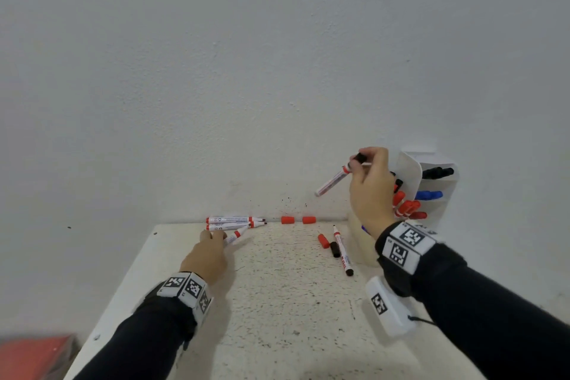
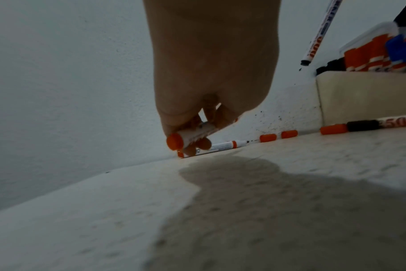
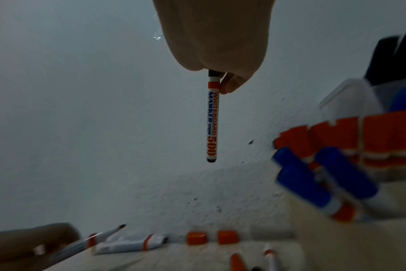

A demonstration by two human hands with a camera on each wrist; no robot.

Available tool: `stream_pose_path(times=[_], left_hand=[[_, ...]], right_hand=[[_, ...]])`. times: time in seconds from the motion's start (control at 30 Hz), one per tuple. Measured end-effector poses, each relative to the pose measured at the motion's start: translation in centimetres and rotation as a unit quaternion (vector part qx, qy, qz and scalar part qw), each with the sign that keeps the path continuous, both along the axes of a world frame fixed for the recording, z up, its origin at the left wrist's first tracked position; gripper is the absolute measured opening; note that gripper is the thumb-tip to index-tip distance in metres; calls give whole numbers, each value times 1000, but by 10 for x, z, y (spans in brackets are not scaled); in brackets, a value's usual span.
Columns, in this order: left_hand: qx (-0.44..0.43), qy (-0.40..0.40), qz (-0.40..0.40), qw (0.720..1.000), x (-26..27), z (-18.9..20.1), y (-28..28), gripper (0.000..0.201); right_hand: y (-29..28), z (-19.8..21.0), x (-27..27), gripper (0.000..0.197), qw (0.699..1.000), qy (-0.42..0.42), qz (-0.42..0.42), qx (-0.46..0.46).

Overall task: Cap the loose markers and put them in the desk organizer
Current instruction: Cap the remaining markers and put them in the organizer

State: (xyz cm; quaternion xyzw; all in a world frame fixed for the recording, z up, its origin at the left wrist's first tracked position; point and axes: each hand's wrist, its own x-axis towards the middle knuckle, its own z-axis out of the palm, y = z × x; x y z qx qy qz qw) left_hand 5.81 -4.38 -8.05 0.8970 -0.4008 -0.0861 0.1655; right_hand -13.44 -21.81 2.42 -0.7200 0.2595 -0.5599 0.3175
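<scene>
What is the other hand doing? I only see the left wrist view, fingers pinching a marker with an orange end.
Observer: The right hand holds a marker in the air, beside the desk organizer.
Operator: Is that one capped?
Observer: The right wrist view shows a black cap at the gripped end.
Operator: How many markers lie along the wall?
Observer: Two uncapped markers lie side by side there.
</scene>
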Motion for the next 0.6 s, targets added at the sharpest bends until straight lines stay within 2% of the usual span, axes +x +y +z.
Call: stream_pose_path(times=[0.17,0.27,0.33,0.47,0.6], left_hand=[[-50,55,-4,997,-30,-2,-15,32],[-74,66,18,995,-41,-9,-24,31],[-77,71,8,994,-44,-12,-28,30],[-57,87,-36,994,-43,-16,-33,32],[-63,95,-30,993,-43,-17,-35,30]], right_hand=[[-49,15,-24,9,992,54,-110,-38],[-72,15,-33,11,989,76,-121,-29],[-78,16,-36,14,986,94,-126,-53],[-79,16,-33,13,989,78,-104,-64],[-79,17,-31,17,989,96,-88,-68]])
